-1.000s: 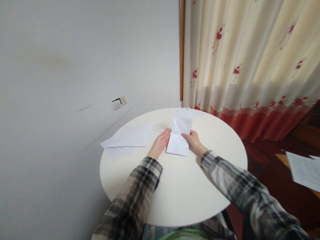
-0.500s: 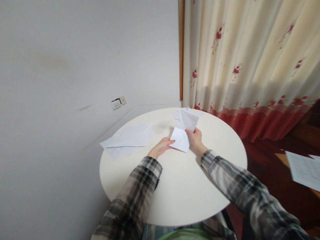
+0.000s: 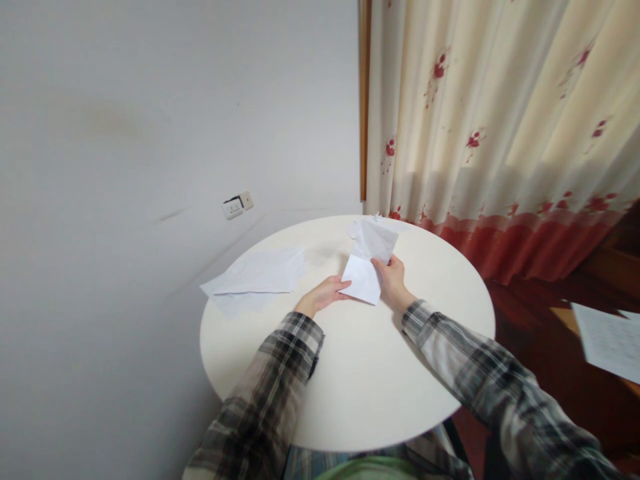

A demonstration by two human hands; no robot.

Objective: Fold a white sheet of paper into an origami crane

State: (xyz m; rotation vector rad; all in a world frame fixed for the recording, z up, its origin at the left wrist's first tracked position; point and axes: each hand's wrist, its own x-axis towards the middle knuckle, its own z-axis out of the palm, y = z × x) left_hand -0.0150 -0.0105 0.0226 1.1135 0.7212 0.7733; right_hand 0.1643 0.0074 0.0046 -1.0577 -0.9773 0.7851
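A creased white sheet of paper (image 3: 367,263) lies bent on the round white table (image 3: 350,373), near its far side. My right hand (image 3: 393,283) pinches the sheet's right edge, fingers closed on it. My left hand (image 3: 325,293) lies on the table at the sheet's lower left corner, fingertips touching the paper. Both arms wear plaid sleeves.
Two flat white sheets (image 3: 257,277) lie at the table's left side, overhanging its edge. A grey wall with a socket (image 3: 237,205) stands behind. A cream and red curtain (image 3: 500,133) hangs at right. More paper (image 3: 607,340) rests on dark furniture at far right.
The sheet, held flat and long a second ago, is now folded or crumpled shorter. My left hand slid down to its lower corner; my right hand moved slightly up.
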